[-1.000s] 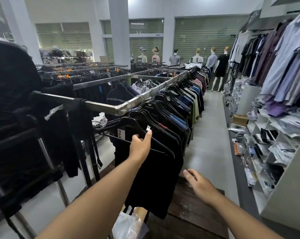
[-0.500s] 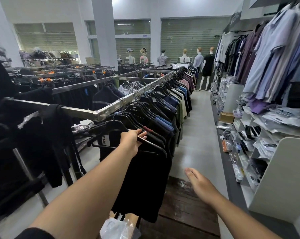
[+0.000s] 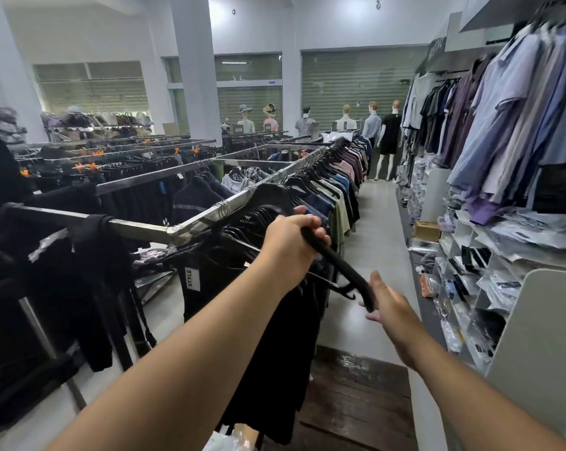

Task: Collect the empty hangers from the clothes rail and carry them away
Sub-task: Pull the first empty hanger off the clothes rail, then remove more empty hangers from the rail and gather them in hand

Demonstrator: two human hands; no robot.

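Observation:
A long metal clothes rail (image 3: 210,214) runs away from me, packed with dark garments on black hangers. My left hand (image 3: 291,245) is shut on an empty black hanger (image 3: 340,266), lifted off the rail and tilted down to the right. The hanger's lower end reaches my right hand (image 3: 389,307), which is open with fingers spread just beside it. Whether the right fingers touch the hanger is unclear. More black hangers (image 3: 258,219) crowd the rail's near corner behind my left hand.
Shelving (image 3: 519,307) with packaged shirts and hanging shirts (image 3: 509,125) lines the right side. A narrow grey aisle (image 3: 372,222) runs between it and the rail toward mannequins (image 3: 389,125). A dark wooden platform (image 3: 356,402) lies at my feet. Other racks (image 3: 112,164) fill the left.
My left hand closed on a black hanger and pulled it up off the rail, swinging it toward the right. My right hand rose to meet its lower end.

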